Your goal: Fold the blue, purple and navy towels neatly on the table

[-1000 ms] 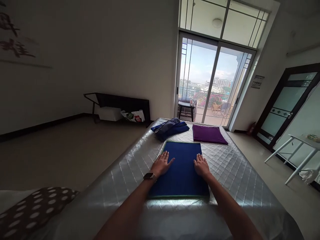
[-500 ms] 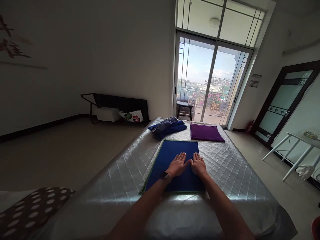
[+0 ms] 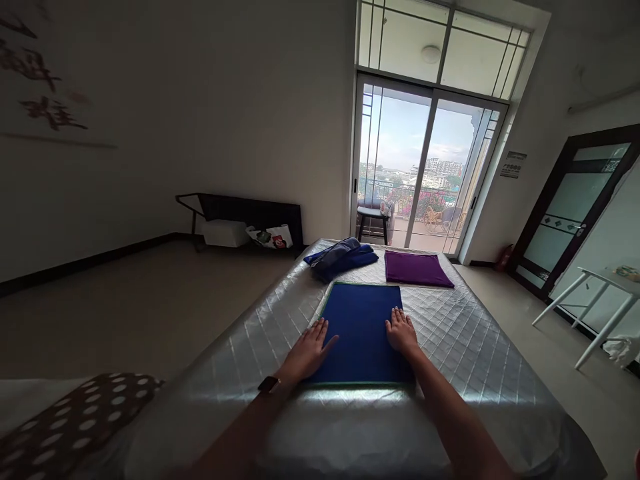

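A blue cloth with green edging (image 3: pixel 363 333) lies flat in a rectangle on a silver quilted cover (image 3: pixel 460 353). My left hand (image 3: pixel 309 350) rests open on the left edge of this cloth, thumb pointing inward. On the cloth's right edge lies my right hand (image 3: pixel 401 331), its fingers stretched out and pointing away from me. Neither hand grips anything. Farther back, a purple folded cloth (image 3: pixel 419 269) lies at the right, and a crumpled heap of blue cloth (image 3: pixel 343 259) sits at the left.
Brown polka-dot fabric (image 3: pixel 85 417) lies at the lower left. By the wall is a black bench (image 3: pixel 250 207) with a white box (image 3: pixel 225 233) beneath it. A white-legged table (image 3: pixel 607 293) stands at the right. Sliding glass doors (image 3: pixel 395 160) are beyond the bed.
My left hand has slid left across the blue cloth, from its middle to its left edge. My right hand has stayed near the right edge. The two hands are now apart.
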A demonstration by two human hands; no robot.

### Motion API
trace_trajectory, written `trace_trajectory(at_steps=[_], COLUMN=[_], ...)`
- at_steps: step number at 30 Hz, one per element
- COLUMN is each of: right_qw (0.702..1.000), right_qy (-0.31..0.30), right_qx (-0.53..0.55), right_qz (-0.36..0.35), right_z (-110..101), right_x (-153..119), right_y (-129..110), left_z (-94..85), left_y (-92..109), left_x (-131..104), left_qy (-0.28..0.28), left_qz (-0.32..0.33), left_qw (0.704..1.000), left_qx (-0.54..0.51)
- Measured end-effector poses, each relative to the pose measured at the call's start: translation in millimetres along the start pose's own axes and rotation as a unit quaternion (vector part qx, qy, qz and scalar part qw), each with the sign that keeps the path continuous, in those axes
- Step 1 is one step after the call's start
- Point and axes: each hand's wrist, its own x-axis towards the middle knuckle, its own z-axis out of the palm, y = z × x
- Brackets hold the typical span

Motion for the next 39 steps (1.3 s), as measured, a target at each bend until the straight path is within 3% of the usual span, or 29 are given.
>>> trace_trajectory(at_steps=[4, 10, 15, 17, 19, 21, 24, 27, 30, 36, 39], right_qw=[1.000, 1.000, 1.000, 1.000, 1.000, 1.000, 1.000, 0.999, 1.000, 1.000, 1.000], right_qy=[0.009, 0.013, -0.005, -0.005, -0.004, 0.000, 0.004, 0.002, 0.001, -0.007, -0.009], right_qx=[-0.020, -0.026, -0.007, -0.005, -0.005, -0.006, -0.011, -0.014, -0.006, 0.013, 0.013], right_qz=[0.007, -0.006, 0.001, 0.001, -0.002, -0.009, -0.023, -0.030, -0.021, 0.001, 0.003], right_z=[-4, 9, 10, 8, 7, 7, 8, 6, 3, -1, -2], right_x=[-13, -54, -72, -73, -73, -74, -76, -77, -78, -78, -77], right_y=[-5, -2, -1, -3, -3, -3, -1, -1, -4, -9, -9], left_z=[-3.1, -2.2, -10.0, -13.9, -14.8, -12.0, -5.2, -0.6, 1.6, 7.1, 9.6], left_y=[2, 7, 5, 20, 50, 89, 141, 158, 134, 36, 5], left_x=[-6, -5, -2, 2, 7, 11, 17, 18, 11, -26, -44], left_qy=[0.011, 0.023, 0.001, -0.003, 0.007, 0.011, -0.028, -0.067, -0.057, -0.014, 0.009], left_qz=[-0.011, -0.014, -0.016, -0.025, -0.005, 0.057, 0.145, 0.172, 0.164, 0.023, -0.012], left_qw=[1.000, 0.999, 1.000, 1.000, 1.000, 0.998, 0.988, 0.981, 0.983, 0.999, 1.000], left_qx=[-0.008, -0.023, -0.008, 0.002, -0.002, -0.019, -0.044, -0.057, -0.053, -0.019, -0.009])
